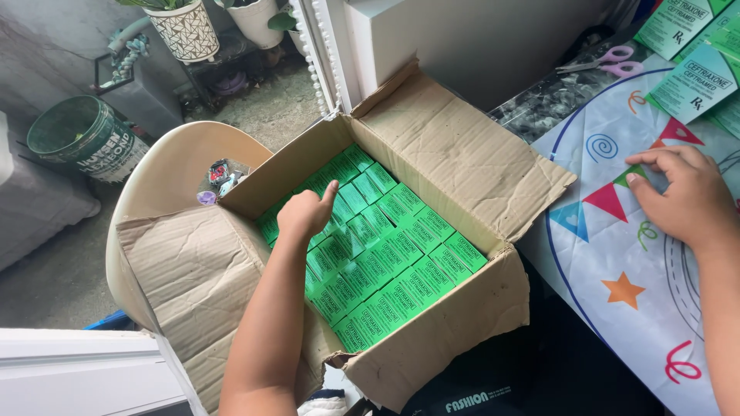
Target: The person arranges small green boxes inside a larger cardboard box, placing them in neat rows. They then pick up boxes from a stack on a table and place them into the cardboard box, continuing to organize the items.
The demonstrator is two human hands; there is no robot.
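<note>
Concrete floor fills the far left, where a green bucket [83,137] and patterned plant pots [185,29] stand. Near the middle, an open cardboard carton [455,162] rests on a cream chair [166,173], packed tight with rows of small green boxes [401,270]. The left hand [306,213] reaches down into the carton with its fingers [330,189] loosely curled, the tips touching the tops of the boxes on the far left side of the stack; it grips none of them, and the boxes lie directly under and around the fingertips. To the right, the right hand [682,196] lies palm down, fingers spread, on a party-patterned tablecloth [617,254]. Pink-handled scissors [609,60] and more green cartons [694,81] lie at the far right.
</note>
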